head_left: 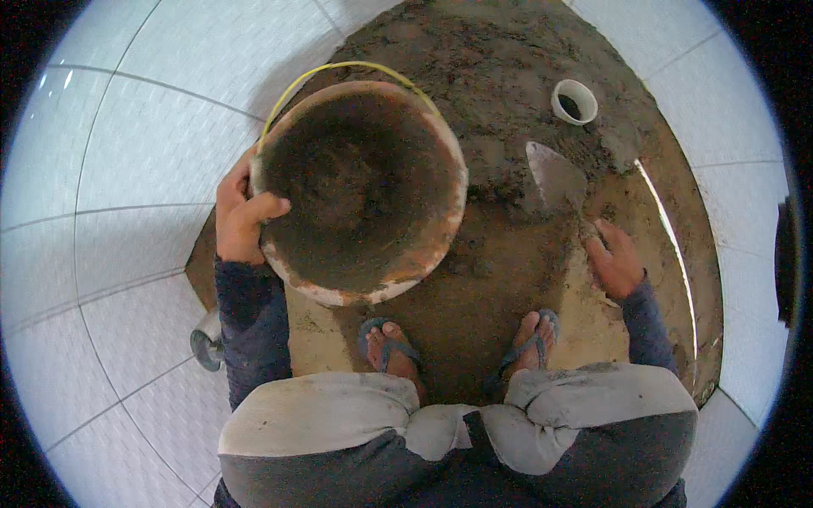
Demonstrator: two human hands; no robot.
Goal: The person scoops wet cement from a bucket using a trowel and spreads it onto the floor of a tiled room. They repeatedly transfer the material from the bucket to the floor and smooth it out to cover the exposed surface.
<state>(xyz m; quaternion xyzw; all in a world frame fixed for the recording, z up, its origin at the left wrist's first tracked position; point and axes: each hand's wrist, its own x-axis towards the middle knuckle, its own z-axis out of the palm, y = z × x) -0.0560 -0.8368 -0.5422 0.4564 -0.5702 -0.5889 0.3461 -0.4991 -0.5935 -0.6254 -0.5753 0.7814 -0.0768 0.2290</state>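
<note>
My left hand (pixel 244 212) grips the rim of a round bucket (pixel 461 182) at its left side, thumb over the edge. The bucket is tilted so that its mouth faces me, and grey mortar residue coats its inside. Its yellow handle (pixel 360 64) arches over the far rim. On the right, my right hand (pixel 616 261) is closed round the handle of a pointed trowel (pixel 556 176), whose blade points away from me. The blade lies over wet grey mortar (pixel 491 51), at the near edge of the spread.
A small white cup (pixel 576 102) with something dark inside stands on the mortar at the far right. White tiled walls (pixel 152 144) rise on both sides. A thin bright strip (pixel 667 224) runs along the right. A grey pipe end (pixel 206 343) sits at the left; my sandalled feet (pixel 391 345) are close below.
</note>
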